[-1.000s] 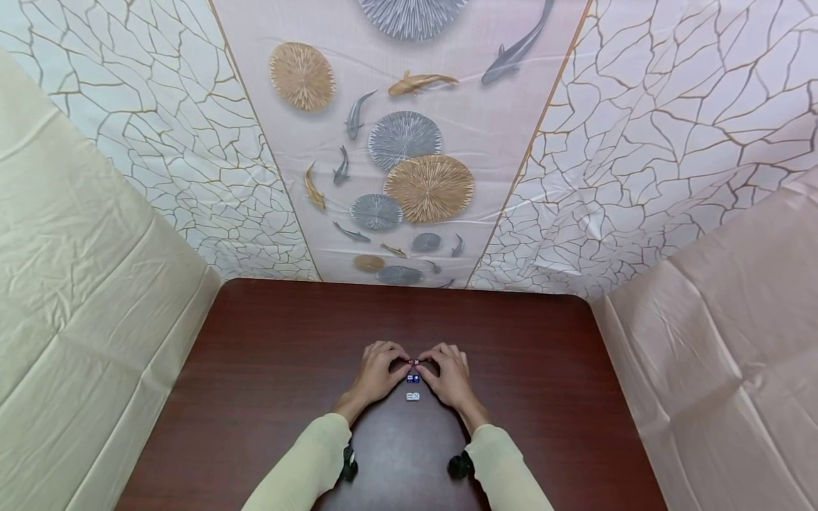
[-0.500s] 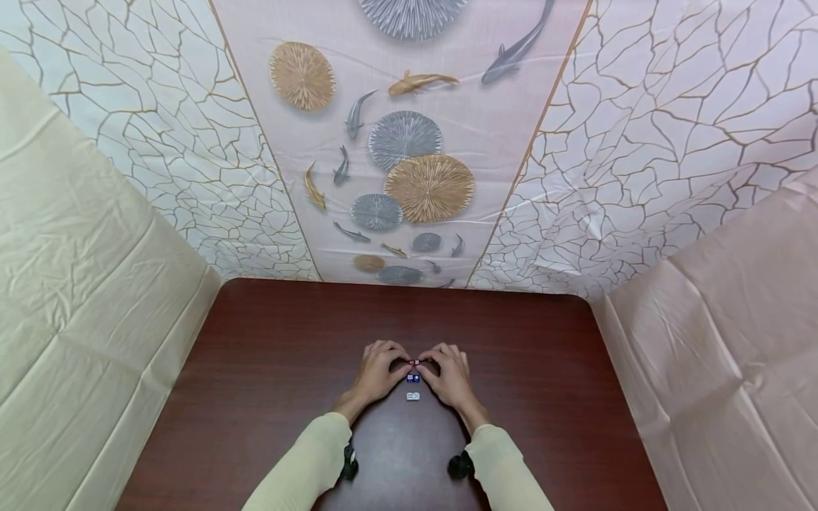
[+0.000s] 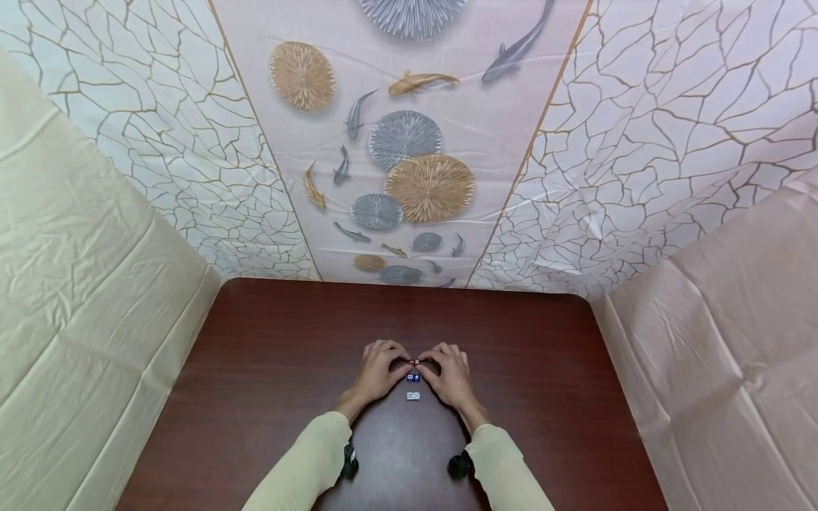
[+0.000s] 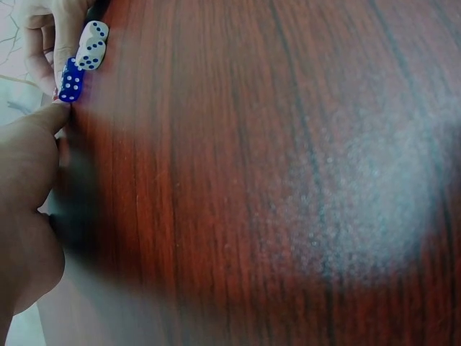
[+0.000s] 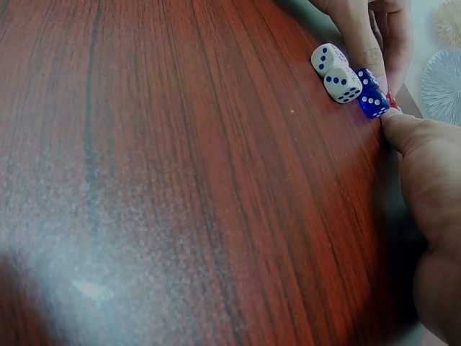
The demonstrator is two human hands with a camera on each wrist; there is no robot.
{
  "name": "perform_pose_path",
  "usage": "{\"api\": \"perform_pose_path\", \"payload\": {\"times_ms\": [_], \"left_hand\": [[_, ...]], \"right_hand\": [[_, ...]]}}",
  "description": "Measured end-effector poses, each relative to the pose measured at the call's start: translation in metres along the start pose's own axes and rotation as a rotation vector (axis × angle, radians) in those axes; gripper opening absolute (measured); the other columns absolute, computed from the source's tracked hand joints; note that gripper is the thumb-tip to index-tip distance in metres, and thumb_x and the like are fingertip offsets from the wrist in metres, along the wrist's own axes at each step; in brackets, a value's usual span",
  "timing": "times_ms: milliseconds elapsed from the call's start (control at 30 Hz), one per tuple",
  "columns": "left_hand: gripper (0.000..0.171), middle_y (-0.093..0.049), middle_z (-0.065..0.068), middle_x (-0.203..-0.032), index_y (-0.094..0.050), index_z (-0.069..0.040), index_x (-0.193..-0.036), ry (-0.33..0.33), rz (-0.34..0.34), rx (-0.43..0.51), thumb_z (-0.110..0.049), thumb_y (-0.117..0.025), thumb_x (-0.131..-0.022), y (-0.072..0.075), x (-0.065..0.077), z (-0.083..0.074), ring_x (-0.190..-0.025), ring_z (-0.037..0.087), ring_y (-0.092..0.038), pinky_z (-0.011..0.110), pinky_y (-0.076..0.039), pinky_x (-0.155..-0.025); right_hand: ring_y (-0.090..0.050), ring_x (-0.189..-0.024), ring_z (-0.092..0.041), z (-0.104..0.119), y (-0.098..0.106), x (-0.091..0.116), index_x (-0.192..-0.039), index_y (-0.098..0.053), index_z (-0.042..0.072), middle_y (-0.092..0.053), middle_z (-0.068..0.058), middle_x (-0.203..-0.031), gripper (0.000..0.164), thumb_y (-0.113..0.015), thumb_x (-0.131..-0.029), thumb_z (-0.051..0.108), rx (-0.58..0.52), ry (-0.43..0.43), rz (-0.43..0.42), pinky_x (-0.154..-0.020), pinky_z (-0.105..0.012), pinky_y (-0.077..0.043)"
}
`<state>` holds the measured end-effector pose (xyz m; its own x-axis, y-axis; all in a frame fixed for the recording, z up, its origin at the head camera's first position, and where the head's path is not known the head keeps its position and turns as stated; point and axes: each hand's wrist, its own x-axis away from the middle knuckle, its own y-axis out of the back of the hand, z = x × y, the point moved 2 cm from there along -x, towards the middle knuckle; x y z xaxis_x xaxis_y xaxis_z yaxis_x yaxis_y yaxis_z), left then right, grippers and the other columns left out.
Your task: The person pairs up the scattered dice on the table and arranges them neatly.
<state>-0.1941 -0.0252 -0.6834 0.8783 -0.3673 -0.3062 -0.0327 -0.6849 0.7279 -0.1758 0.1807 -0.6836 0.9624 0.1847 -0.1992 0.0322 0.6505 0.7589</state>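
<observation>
At the middle of the table, my left hand [image 3: 375, 372] and my right hand [image 3: 450, 374] face each other. Thumb and forefinger of each pinch at the red dice [image 3: 417, 362], which lie side by side between the fingertips. Only a sliver of red die [image 5: 392, 101] shows in the right wrist view, mostly hidden by the fingers. Just nearer the body sits a pair of blue dice [image 3: 413, 378], touching side by side. A pair of white dice [image 3: 413, 396] with blue pips lies nearer still, also side by side.
The dark red wooden table [image 3: 281, 348] has a glossy surface. Its far edge meets a patterned cloth backdrop [image 3: 409, 213], and pale cloth walls [image 3: 716, 341] stand on the left and right. Black wrist cameras [image 3: 348, 463] hang under both sleeves.
</observation>
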Motion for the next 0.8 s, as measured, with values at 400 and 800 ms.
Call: {"api": "perform_pose_path", "payload": {"times_ms": [400, 800], "left_hand": [[0.014, -0.08, 0.005, -0.121, -0.086, -0.015, -0.111, 0.016, 0.039, -0.002, -0.025, -0.087, -0.101, 0.0001, -0.0006, 0.0018, -0.117, 0.032, -0.069, 0.063, -0.047, -0.114], [0.013, -0.08, 0.005, -0.119, -0.086, -0.015, -0.109, 0.008, 0.021, -0.005, -0.023, -0.089, -0.1, 0.0, 0.0004, 0.001, -0.116, 0.03, -0.069, 0.062, -0.048, -0.112]], "right_hand": [[-0.06, -0.106, -0.024, 0.0015, 0.0006, 0.0, -0.112, -0.086, 0.018, -0.071, -0.002, -0.108, 0.016, -0.089, -0.098, 0.025, -0.002, 0.014, -0.013, -0.099, -0.048, -0.041], [-0.061, -0.108, -0.025, 0.0022, 0.001, -0.0004, -0.114, -0.086, 0.018, -0.072, -0.003, -0.11, 0.018, -0.09, -0.098, 0.026, 0.009, 0.009, -0.006, -0.097, -0.047, -0.04]]}}
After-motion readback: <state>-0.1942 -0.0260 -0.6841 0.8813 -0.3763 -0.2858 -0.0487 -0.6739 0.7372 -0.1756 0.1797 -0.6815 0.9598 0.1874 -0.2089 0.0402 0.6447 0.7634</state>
